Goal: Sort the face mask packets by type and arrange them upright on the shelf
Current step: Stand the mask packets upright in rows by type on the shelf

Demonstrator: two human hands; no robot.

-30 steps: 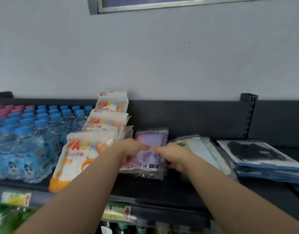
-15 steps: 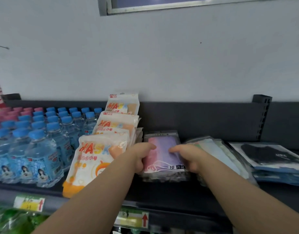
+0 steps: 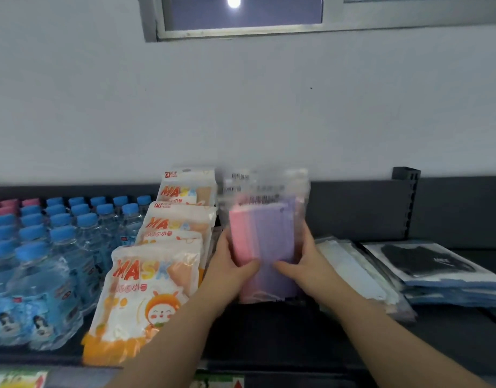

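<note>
Left hand (image 3: 230, 266) and right hand (image 3: 307, 261) clamp the pink-purple packet (image 3: 262, 236) upright, just right of the orange packets (image 3: 157, 287), fingers curled round its edges; slick, floppy film may slump flat once let go.

The pink-and-purple packet (image 3: 265, 236) is clear, glossy plastic film. The orange-and-white MASK packets (image 3: 146, 298) have a shiny, crinkled plastic skin — printed and opaque. The water bottles (image 3: 39, 275) are transparent plastic with smooth blue caps. The shelf (image 3: 269, 331) looks matt dark metal — the wall (image 3: 241, 107) painted, flat.
</note>
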